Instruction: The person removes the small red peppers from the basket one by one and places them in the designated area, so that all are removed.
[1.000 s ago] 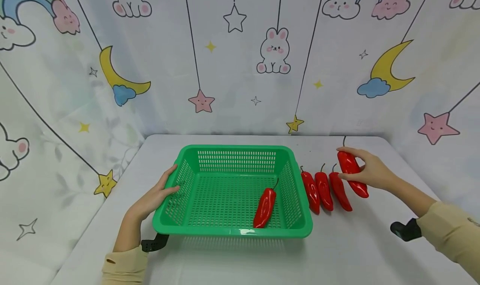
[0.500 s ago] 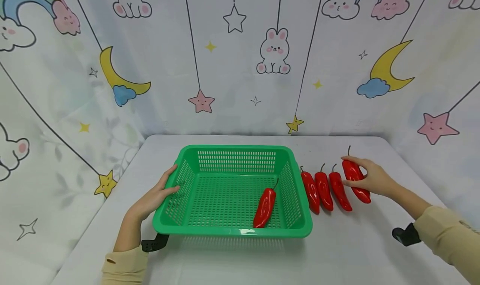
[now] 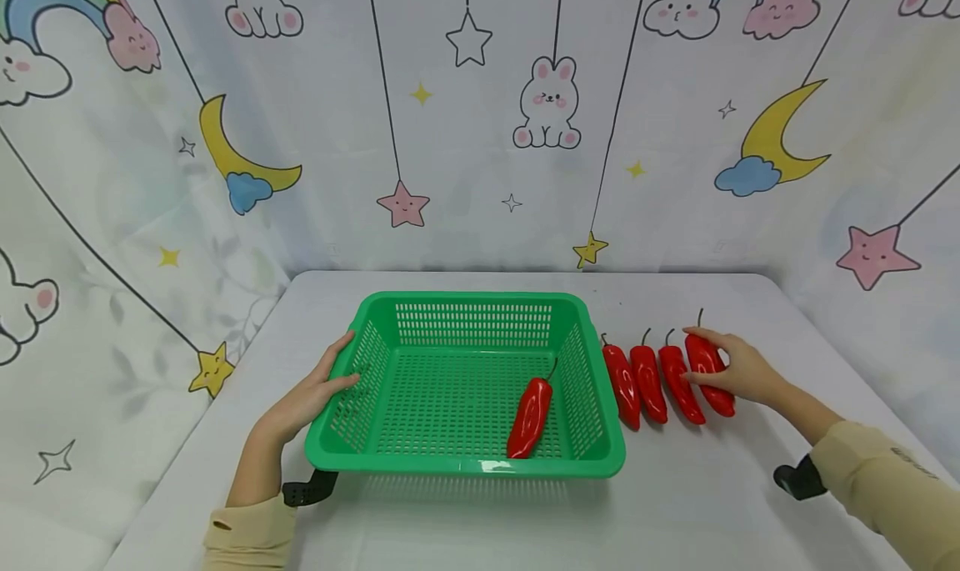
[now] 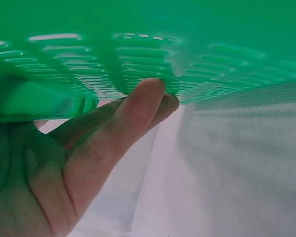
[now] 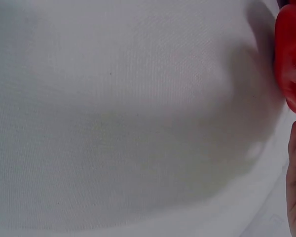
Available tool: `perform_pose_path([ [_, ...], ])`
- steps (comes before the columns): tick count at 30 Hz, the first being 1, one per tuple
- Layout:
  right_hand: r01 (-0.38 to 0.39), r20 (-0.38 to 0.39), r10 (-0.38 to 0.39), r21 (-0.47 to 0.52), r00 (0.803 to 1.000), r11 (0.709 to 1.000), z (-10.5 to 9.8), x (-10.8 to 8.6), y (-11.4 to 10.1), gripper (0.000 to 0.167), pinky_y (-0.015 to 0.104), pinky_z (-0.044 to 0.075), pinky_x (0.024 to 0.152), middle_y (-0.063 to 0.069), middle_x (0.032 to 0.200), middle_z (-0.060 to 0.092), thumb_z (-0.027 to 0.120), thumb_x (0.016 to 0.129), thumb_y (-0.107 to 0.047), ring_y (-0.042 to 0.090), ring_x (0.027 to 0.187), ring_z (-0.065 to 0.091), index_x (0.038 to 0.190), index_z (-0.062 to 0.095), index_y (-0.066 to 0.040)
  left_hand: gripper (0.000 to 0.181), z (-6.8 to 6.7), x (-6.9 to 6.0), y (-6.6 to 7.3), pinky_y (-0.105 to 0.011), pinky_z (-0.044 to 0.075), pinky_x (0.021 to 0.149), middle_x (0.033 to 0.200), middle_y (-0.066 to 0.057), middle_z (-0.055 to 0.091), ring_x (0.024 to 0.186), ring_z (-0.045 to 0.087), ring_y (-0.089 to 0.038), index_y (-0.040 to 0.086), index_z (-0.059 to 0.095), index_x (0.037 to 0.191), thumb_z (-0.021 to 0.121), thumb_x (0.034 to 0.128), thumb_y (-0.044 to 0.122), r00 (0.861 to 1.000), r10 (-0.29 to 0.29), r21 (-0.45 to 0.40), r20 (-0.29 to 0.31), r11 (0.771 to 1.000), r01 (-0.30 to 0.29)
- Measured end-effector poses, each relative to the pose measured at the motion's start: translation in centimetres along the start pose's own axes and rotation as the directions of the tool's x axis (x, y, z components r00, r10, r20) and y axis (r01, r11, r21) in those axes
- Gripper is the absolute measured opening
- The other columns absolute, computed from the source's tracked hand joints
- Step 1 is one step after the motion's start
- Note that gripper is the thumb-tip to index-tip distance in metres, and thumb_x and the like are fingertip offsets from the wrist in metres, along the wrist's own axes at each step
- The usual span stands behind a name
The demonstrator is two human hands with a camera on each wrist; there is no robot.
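Observation:
On the right of the head view, my right hand (image 3: 738, 373) pinches a glossy red chili pepper (image 3: 702, 356) between thumb and fingers. This chili lies at the right end of a row, beside three others: a left one (image 3: 621, 383), a middle one (image 3: 647, 383) and a right one (image 3: 678, 379). My left hand (image 3: 306, 398) grips the left rim of a green plastic basket (image 3: 465, 466). One red chili pepper (image 3: 530, 417) lies inside the basket, right of its middle. The left wrist view shows the thumb (image 4: 133, 111) near the slotted basket wall (image 4: 212, 59).
A white-covered table (image 3: 675, 504) carries everything. Behind it hangs a patterned curtain (image 3: 480, 137) with rabbits, stars and moons. Dark wrist devices sit under both wrists, such as the right strap mount (image 3: 801, 478). The chili row stands close to the basket's right side.
My right hand has lowered the chili and brought it next to the row, first shifting slightly right, then back left. My left hand and the basket stay where they were.

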State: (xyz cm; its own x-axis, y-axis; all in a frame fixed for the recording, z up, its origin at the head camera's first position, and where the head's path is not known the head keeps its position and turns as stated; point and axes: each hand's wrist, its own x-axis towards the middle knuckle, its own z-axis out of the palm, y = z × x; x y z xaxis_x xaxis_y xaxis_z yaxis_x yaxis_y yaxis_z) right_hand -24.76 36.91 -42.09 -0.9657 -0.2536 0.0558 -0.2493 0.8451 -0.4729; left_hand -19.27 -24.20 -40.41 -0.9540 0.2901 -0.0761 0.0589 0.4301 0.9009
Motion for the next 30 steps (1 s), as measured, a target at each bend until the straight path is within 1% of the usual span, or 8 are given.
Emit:
perform_pose_path([
  [9, -0.002, 0.013, 0.002, 0.000, 1.000, 1.000, 1.2, 0.0, 0.9, 0.081, 0.046, 0.053, 0.064, 0.032, 0.117, 0.043, 0.075, 0.074, -0.034, 0.048, 0.103, 0.042, 0.138, 0.035, -0.005, 0.068, 0.0, 0.0, 0.1, -0.066, 0.008, 0.099, 0.152, -0.008, -0.007, 0.136, -0.006, -0.036, 0.031, 0.001, 0.148, 0.045, 0.0967, 0.027, 1.000, -0.001, -0.004, 0.002, 1.000, 0.001],
  [18, -0.018, 0.031, 0.018, 0.013, 0.999, 1.000, 1.7, 0.1, 1.0, 0.081, 0.050, 0.051, 0.067, 0.033, 0.118, 0.042, 0.071, 0.078, -0.038, 0.048, 0.104, 0.042, 0.139, 0.032, -0.003, 0.068, 0.0, 0.0, 0.0, -0.065, 0.009, 0.099, 0.152, -0.009, -0.006, 0.137, -0.005, -0.036, 0.031, 0.001, 0.148, 0.045, 0.0966, 0.028, 1.000, 0.000, -0.015, 0.005, 1.000, 0.000],
  [23, -0.022, 0.037, 0.021, 0.022, 0.999, 1.000, 1.9, 0.0, 1.1, 0.078, 0.045, 0.052, 0.065, 0.031, 0.113, 0.045, 0.068, 0.080, -0.037, 0.043, 0.098, 0.046, 0.140, 0.031, -0.003, 0.067, 0.0, 0.0, 0.0, -0.065, 0.008, 0.100, 0.152, -0.009, -0.006, 0.137, -0.005, -0.036, 0.031, 0.001, 0.148, 0.045, 0.0969, 0.027, 1.000, 0.001, -0.019, 0.006, 1.000, -0.001],
  [26, -0.024, 0.046, 0.023, 0.032, 0.999, 0.999, 2.0, 0.0, 1.0, 0.078, 0.041, 0.053, 0.063, 0.030, 0.113, 0.045, 0.067, 0.081, -0.037, 0.041, 0.096, 0.047, 0.141, 0.030, -0.003, 0.067, 0.0, 0.0, 0.0, -0.065, 0.008, 0.100, 0.152, -0.009, -0.006, 0.136, -0.005, -0.036, 0.030, 0.001, 0.148, 0.045, 0.0969, 0.027, 1.000, -0.001, -0.017, 0.004, 1.000, 0.001],
  [30, -0.016, 0.063, 0.015, 0.023, 0.998, 1.000, 1.9, 0.0, 0.8, 0.077, 0.040, 0.053, 0.062, 0.034, 0.121, 0.041, 0.063, 0.084, -0.039, 0.043, 0.098, 0.047, 0.142, 0.027, -0.003, 0.068, 0.0, -0.1, 0.1, -0.065, 0.008, 0.100, 0.152, -0.009, -0.006, 0.136, -0.005, -0.037, 0.030, 0.000, 0.148, 0.045, 0.0968, 0.028, 1.000, -0.005, -0.011, 0.003, 1.000, 0.005],
])
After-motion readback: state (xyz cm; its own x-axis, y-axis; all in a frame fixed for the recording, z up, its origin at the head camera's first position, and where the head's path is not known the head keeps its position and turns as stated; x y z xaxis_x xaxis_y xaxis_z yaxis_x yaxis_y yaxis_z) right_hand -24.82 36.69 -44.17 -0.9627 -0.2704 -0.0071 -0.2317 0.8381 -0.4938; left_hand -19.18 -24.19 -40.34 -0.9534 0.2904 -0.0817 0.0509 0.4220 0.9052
